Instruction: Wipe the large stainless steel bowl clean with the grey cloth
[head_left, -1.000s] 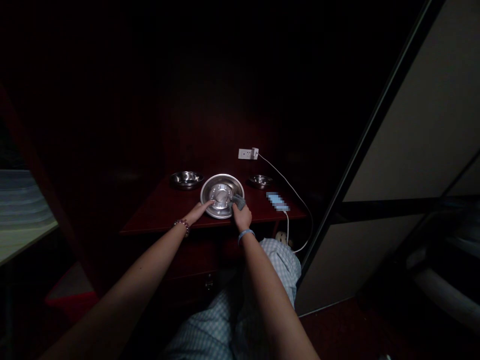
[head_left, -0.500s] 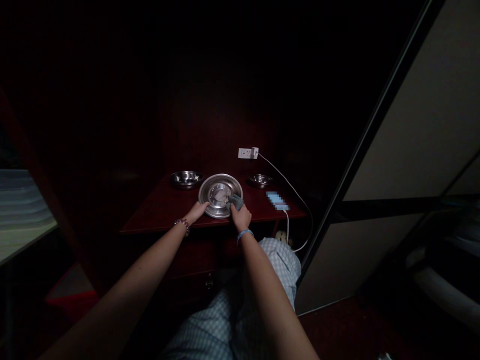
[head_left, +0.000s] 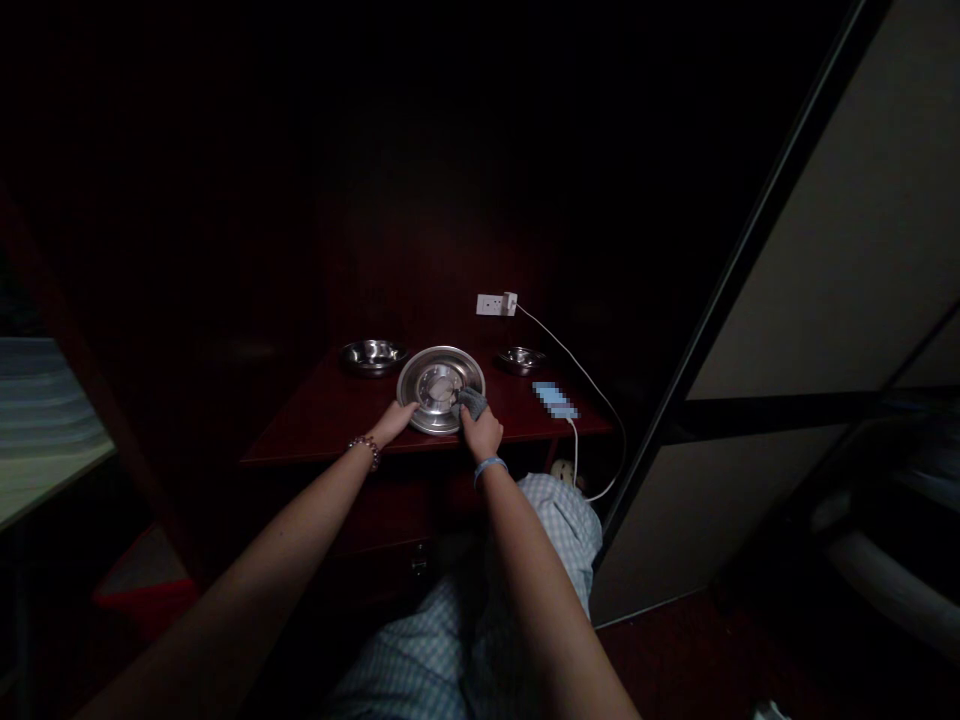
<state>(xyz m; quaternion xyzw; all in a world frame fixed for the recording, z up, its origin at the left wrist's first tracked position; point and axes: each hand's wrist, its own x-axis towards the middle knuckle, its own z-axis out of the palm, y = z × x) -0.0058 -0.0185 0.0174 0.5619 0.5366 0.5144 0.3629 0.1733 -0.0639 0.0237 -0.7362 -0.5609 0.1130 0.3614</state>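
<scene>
At the front edge of the dark red surface (head_left: pixel 300 428), a metal basin (head_left: pixel 442 366) was held tilted, its round face turned to the near side. By the left hand (head_left: pixel 393 425), partly curled, the basin was gripped at the lower left rim, the thumb laid in front. In the right hand (head_left: pixel 482 432), nearly closed, a grey cloth (head_left: pixel 473 401) was pinched and held against the basin's lower right side. Farther back, one bowl (head_left: pixel 373 359) was set to the left and a smaller bowl (head_left: pixel 520 361) to the right. Near the right hand, a phone (head_left: pixel 555 400) was laid, joined to a white cable (head_left: pixel 575 455).
</scene>
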